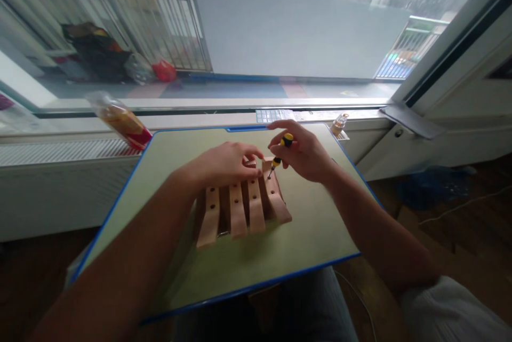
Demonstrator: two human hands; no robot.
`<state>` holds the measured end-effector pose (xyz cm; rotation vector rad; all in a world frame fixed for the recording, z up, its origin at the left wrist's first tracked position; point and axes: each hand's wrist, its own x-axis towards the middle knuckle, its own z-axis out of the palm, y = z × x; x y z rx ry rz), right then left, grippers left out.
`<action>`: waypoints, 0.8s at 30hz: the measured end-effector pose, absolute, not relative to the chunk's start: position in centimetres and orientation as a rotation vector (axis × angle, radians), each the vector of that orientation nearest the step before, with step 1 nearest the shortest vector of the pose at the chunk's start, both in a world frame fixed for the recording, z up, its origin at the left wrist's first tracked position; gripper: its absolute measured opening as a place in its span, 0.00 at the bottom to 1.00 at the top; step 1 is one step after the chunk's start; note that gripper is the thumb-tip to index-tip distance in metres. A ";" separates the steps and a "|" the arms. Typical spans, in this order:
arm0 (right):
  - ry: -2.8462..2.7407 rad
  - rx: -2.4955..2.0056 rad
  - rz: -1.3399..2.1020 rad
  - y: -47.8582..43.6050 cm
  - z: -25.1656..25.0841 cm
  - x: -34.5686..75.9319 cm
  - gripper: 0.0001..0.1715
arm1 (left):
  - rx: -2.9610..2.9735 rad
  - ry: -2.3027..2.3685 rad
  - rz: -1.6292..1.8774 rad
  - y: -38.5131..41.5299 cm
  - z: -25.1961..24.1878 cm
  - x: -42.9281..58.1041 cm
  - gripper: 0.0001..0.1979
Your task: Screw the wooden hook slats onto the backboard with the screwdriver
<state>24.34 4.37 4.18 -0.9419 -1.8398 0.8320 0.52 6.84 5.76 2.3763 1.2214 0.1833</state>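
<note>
My right hand (pixel 302 152) grips a small black-and-yellow screwdriver (pixel 287 141) by its handle. The shaft slants down, its tip at a hole in the rightmost wooden slat (pixel 283 213). My left hand (pixel 230 163) lies over the far part of the slatted wooden piece (pixel 239 219), fingers curled down onto it with the thumb near the rightmost slat. Several pale, bent slats with dark round holes make up this piece. My left hand hides the slats' far ends.
Under the work is a pale folding table (pixel 320 224) with a blue edge. A bottle with a red label (pixel 126 123) leans at its far left, and a small clear bottle (pixel 339 124) stands at the far right. Behind are a radiator (pixel 60 158) and a window.
</note>
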 end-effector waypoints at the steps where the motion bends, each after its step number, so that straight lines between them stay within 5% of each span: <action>1: -1.894 -0.988 0.802 4.3 4.9 24.4 0.17 | 2.394 1.254 0.174 6.6 5.6 0.6 0.25; 4: -2.061 -1.150 0.748 4.1 7.1 24.4 0.10 | 2.465 1.435 0.108 5.9 5.2 0.8 0.23; 15: -2.591 -1.244 0.397 5.0 12.2 23.1 0.27 | 2.622 1.559 0.053 6.2 5.3 0.6 0.13; 24: -2.553 -1.312 0.183 6.0 11.6 23.2 0.08 | 2.543 1.363 0.048 8.2 5.5 0.7 0.10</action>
